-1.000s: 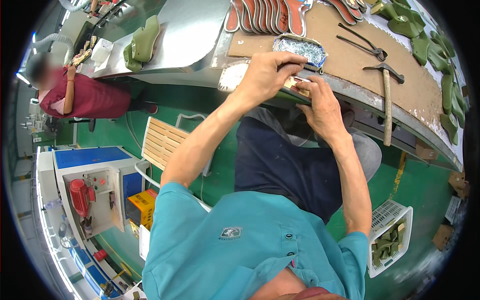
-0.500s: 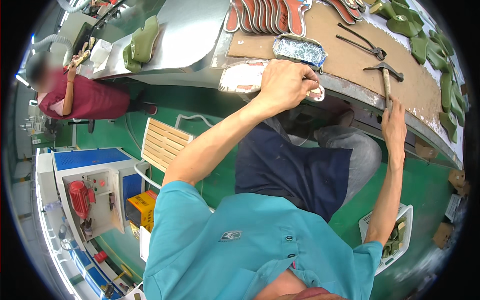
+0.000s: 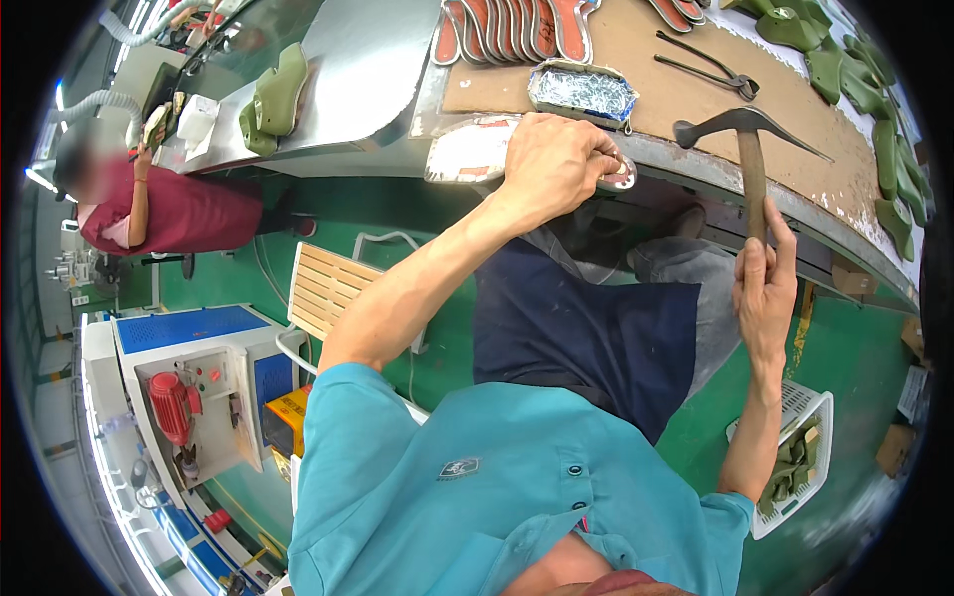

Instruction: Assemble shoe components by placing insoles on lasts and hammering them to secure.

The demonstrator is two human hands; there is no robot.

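My left hand (image 3: 556,164) lies across a white sole-shaped piece (image 3: 467,151) at the table's front edge. Its thumb and fingertips are pinched together at the piece's right end; whatever is between them is too small to make out. My right hand (image 3: 766,296) grips the wooden handle of a hammer (image 3: 752,164), raised off the tabletop with its long metal head over the brown board. Just behind my left hand stands a shallow tray (image 3: 629,100) full of small silvery bits, probably nails.
Pincers (image 3: 711,76) lie on the brown board. Behind are several red-orange soles with grey rims (image 3: 502,35); green shoe lasts (image 3: 860,81) line the right side. A white basket (image 3: 820,462) of green pieces stands lower right. Another person (image 3: 159,199) works at the far left.
My right hand has lifted the hammer off the board and drawn it slightly back toward me. My left hand stays on the white piece. The view has shifted a little.
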